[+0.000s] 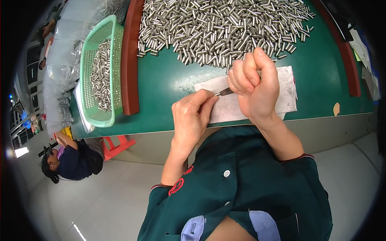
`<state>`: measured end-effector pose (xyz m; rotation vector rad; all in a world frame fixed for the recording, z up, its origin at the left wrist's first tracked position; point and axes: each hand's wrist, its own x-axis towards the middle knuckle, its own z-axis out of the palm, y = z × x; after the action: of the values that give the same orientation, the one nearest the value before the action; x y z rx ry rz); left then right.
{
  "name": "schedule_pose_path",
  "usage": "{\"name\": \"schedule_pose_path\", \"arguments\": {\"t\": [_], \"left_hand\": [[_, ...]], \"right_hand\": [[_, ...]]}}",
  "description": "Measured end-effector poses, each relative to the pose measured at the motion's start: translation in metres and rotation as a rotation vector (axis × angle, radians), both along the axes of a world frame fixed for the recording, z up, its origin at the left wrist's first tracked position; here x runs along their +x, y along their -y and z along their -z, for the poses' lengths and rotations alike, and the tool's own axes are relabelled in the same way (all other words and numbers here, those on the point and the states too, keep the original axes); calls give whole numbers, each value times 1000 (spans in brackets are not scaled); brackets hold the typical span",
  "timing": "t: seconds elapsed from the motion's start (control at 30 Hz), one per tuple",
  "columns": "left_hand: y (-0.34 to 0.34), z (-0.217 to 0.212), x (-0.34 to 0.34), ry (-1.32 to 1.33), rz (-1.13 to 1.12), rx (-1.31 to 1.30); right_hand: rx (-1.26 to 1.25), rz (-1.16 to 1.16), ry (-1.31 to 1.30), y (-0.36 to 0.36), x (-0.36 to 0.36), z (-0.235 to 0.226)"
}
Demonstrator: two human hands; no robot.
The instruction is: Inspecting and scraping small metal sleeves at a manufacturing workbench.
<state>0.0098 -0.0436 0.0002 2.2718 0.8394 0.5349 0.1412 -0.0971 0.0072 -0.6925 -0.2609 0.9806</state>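
Note:
My right hand (259,88) is closed round a slim dark-handled tool (225,92), whose narrow metal end points left. My left hand (188,114) meets that end with thumb and forefinger pinched together. Whatever sits between those fingertips is too small and covered to make out. Both hands are over a white, smudged cloth or paper sheet (227,111) near the table's front edge. Beyond them lies a large heap of short, shiny metal pins (225,30), its nearest pins just past my right hand.
A green table (165,80) carries reddish-brown rails at the left (130,64) and right (341,52). Left of the heap, a light green basket (118,72) holds more pins. Clear bags of pins (60,76) line the far left. Another person (76,160) sits by a red stool (116,146).

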Motion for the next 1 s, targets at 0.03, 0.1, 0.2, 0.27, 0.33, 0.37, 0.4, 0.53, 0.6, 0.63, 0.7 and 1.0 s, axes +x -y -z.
{"name": "schedule_pose_path", "arguments": {"t": [0.03,0.1,0.2,0.27,0.33,0.37,0.4,0.53,0.6,0.63,0.7,1.0], "left_hand": [[0,0,0,3,0,-1],[-1,0,0,6,10,4],[-2,-1,-1,-4,17,-13],[-3,-1,-1,-21,20,-25],[-3,-2,-2,-44,22,-29],[-2,-1,-2,-33,26,-25],[-2,-1,-2,-18,29,-16],[-8,-5,-9,228,-126,-506],[-21,-8,-17,649,-34,-1298],[-27,-8,-19,730,-15,-1505],[-37,-6,-21,858,82,-1716],[-60,-19,0,323,-190,-681]], "right_hand": [[7,1,-3,0,0,0],[9,1,8,0,-1,0],[-6,-2,54,-1,-3,0],[-11,-7,96,-1,-4,0],[-9,-12,96,-1,-5,1],[-7,-16,98,0,-4,2],[-14,-11,77,0,-4,2],[-7,-6,41,-1,-4,-1],[-14,-5,21,-1,-4,-1],[28,19,-26,-2,-4,-1],[42,16,-40,-2,-3,0],[16,24,-59,-3,0,3]]}}
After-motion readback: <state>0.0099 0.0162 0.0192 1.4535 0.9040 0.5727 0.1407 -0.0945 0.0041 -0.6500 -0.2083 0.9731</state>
